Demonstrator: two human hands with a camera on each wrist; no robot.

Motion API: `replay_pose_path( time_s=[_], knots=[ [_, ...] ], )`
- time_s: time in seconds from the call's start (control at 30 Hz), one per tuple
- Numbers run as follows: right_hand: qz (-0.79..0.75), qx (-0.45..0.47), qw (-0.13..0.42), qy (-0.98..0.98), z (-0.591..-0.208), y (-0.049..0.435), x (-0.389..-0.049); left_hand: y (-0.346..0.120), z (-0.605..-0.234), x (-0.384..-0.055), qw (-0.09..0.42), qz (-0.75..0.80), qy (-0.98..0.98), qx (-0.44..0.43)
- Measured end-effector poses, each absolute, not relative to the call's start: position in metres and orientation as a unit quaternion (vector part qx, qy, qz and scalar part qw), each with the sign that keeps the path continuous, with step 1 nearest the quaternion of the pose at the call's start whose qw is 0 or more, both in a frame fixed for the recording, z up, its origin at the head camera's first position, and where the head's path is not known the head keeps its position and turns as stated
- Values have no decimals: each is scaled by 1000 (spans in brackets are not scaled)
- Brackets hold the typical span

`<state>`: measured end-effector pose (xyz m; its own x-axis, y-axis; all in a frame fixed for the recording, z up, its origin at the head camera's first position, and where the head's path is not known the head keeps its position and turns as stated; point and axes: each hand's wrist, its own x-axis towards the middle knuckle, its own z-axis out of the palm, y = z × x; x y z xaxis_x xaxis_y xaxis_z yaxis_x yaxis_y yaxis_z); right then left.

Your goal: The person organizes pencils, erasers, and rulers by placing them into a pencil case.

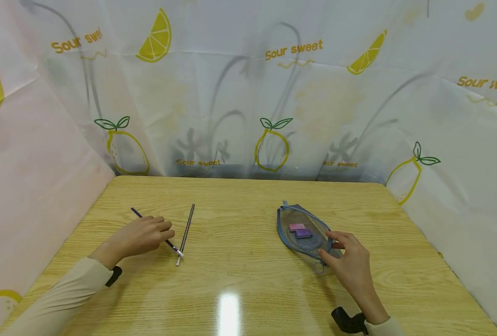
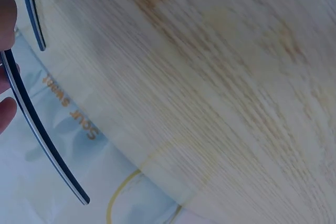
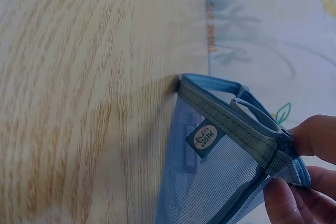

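My left hand (image 1: 141, 237) grips a slim dark pencil (image 1: 137, 213) near its middle, and in the left wrist view the pencil's striped, flat-ended shaft (image 2: 50, 145) sticks out past the fingers. A second dark pencil (image 1: 187, 227) lies on the table just right of that hand; the silvery ends of both overlap in the head view. On the right, a blue mesh zip pouch (image 1: 283, 229) has its mouth spread wide. My right hand (image 1: 351, 261) pinches the pouch's rim at the zipper end. Inside it sit a pink block (image 1: 297, 227) and a purple block (image 1: 303, 233).
Both hands work over a wooden table (image 1: 231, 210). Behind it and along the sides hangs a white lemon-print curtain (image 1: 215, 102). A ring pull (image 1: 319, 267) dangles at the pouch's near end, and a small round label (image 3: 205, 137) shows on its side.
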<state>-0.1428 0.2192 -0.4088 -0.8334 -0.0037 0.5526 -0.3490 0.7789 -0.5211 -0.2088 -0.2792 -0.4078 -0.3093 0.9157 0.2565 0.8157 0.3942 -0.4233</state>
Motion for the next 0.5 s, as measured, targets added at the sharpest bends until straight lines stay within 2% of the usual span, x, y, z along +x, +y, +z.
replay_pose_path(
  time_s=[0.1,0.5],
  knots=[
    [320,97,269,-903,-409,219,-143,-278,-404,-208,226,113,-806,-535],
    [324,94,263,-904,-409,220,-143,-273,-400,-210,270,86,-801,-528]
  ],
)
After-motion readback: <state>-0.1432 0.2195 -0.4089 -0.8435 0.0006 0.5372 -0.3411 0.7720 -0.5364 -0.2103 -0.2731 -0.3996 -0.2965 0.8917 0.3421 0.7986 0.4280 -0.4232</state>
